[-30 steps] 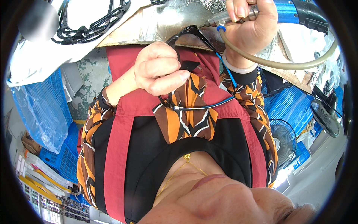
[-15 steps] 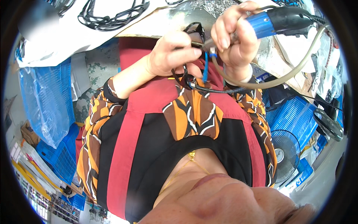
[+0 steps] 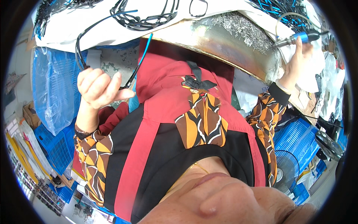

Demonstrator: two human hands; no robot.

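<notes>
My left hand [image 3: 100, 87] is raised at the left, closed round a pair of eyeglasses [image 3: 144, 54]. The two thin dark temples with blue tips stick out on either side of the fist; the glasses' front is mostly hidden by the fingers. My right hand [image 3: 298, 59] reaches out to the far right. Its fingers are at the blue collar of an electric screwdriver [image 3: 300, 37], a black-bodied tool whose metal nose points left over the table's edge of small metal parts [image 3: 240, 30].
A worn metal sheet [image 3: 201, 39] lies on the bench. Black eyeglass frames [image 3: 145, 24] rest on white cloth beyond it. Black and blue temples [image 3: 289, 15] are heaped at far right. Blue crates [image 3: 52, 89] stand at the left, a fan [image 3: 285, 168] at the right.
My hands were together over my lap, with the screwdriver against the eyeglasses. Now they are apart: the left has moved left with the glasses, the right far right with the screwdriver.
</notes>
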